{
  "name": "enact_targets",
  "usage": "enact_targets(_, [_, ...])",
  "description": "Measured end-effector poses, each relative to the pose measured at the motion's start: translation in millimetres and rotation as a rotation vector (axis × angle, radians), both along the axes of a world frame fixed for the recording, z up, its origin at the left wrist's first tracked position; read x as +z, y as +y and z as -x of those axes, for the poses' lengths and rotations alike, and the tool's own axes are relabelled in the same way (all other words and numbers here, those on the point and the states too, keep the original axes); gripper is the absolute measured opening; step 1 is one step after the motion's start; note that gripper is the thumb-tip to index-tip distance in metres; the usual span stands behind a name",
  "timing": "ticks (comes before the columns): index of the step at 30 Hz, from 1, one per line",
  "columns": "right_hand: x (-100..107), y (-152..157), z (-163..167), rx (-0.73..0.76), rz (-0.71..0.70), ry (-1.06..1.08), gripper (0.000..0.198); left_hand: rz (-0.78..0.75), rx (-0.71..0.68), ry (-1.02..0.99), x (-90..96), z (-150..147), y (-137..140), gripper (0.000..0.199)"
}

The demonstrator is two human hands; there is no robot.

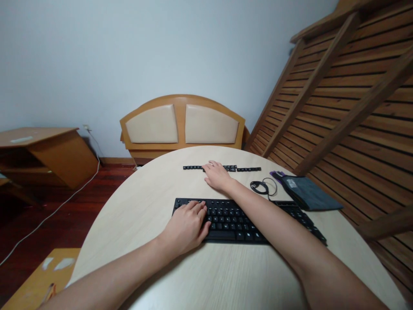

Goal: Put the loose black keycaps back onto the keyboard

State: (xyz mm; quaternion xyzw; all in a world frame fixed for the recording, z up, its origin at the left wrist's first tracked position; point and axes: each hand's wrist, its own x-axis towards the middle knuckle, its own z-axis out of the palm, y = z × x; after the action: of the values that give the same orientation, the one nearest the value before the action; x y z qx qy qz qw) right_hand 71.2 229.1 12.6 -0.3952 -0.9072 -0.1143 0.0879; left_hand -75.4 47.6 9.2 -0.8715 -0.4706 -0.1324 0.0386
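Observation:
A black keyboard (pixel 226 219) lies on the round table, its upper-right part crossed by my right forearm. My left hand (pixel 187 221) rests over its left side, fingers spread on the keys and thumb apart. Farther off, a row of loose black keycaps (pixel 193 167) stretches across the table, with a shorter group (pixel 248 169) to its right. My right hand (pixel 216 175) reaches over the middle of that row, fingers stretched out and touching or just above the keycaps. What lies under its fingertips is hidden.
A coiled black cable (pixel 260 187) sits behind the keyboard. Right of it lies a grey cloth pouch (pixel 311 192) with something purple at its edge. A padded headboard (pixel 182 122) stands beyond the table (pixel 142 215), and wooden slats (pixel 338 94) lean at the right.

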Motion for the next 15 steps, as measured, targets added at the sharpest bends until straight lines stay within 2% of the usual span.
enact_targets(8, [-2.9, 18.2, 17.1, -0.037, 0.005, -0.014, 0.028, 0.02, 0.013, 0.035, 5.6, -1.2, -2.6, 0.039])
enact_targets(15, [2.8, 1.6, 12.3, -0.011, 0.091, 0.004, 0.025, 0.014, 0.008, 0.043, 5.7, -0.7, -2.6, 0.039])
